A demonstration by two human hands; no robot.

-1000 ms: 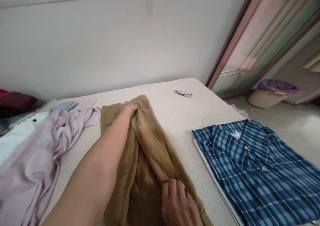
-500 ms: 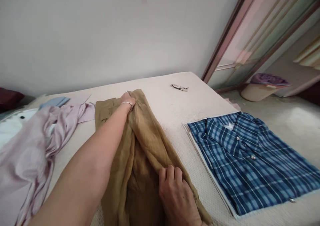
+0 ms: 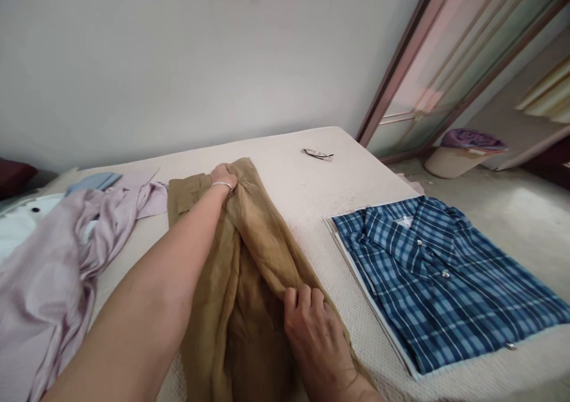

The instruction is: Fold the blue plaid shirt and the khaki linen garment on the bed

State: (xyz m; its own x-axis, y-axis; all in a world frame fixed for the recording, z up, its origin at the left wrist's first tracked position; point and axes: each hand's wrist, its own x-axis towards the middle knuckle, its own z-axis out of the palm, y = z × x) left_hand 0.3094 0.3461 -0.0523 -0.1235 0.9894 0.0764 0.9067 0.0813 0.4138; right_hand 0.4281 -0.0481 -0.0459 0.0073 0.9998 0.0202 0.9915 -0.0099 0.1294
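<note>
A tan, wrinkled garment (image 3: 258, 247) lies lengthwise on the white bed (image 3: 312, 194). My left hand (image 3: 224, 176), with a bangle at the wrist, is stretched far forward and grips the garment's far end. Close to me, my right hand (image 3: 312, 325) pinches a fold along the garment's right edge. The fabric between both hands runs as a raised ridge.
A folded blue plaid shirt (image 3: 440, 277) rests on a white sheet at the right. A crumpled lilac garment (image 3: 57, 265) and a white one (image 3: 18, 224) lie at the left. Eyeglasses (image 3: 317, 154) sit near the far edge. A basket (image 3: 463, 155) stands on the floor beyond.
Both hands have kept their hold on the tan garment. My right hand has slid slightly forward along the fold. The camera view has tilted up and shifted a little.
</note>
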